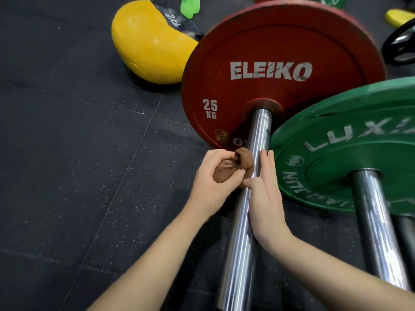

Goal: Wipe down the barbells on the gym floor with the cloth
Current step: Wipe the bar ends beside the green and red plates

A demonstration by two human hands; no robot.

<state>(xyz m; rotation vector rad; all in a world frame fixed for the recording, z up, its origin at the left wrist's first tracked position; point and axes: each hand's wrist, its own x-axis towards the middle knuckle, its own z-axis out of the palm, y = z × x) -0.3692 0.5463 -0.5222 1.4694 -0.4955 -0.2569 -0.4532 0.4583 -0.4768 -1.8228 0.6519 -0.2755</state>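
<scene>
Chrome of the nearer barbell [258, 140] runs from the hub of the red 25 kg plate [280, 41] down toward me, and both hands sit on it just below that plate. My left hand [213, 176] has fingers and thumb curled round a bunched brown cloth [243, 161], pressing it against the bar's left side, right under the red plate's lower rim. My right hand [267, 198] lies flat along the bar's other side, fingers straight and together, holding nothing. Its thumb reaches across toward the cloth, though I cannot tell whether it touches.

A green plate [348, 153] crowds in from the right of the red plate, overlapping its lower right in my view and nearly meeting my right fingers. A second bar [377, 232] runs through the green plate's hub.

Left of the red plate, a yellow padded bag [148, 46] rests on the dark rubber floor [67, 153], close to the rim. Beyond the bag is a small green object [189, 6], too cropped to name. Right of the red plate's top edge, a black plate [402, 46] and something yellow [397, 16] show partly.
</scene>
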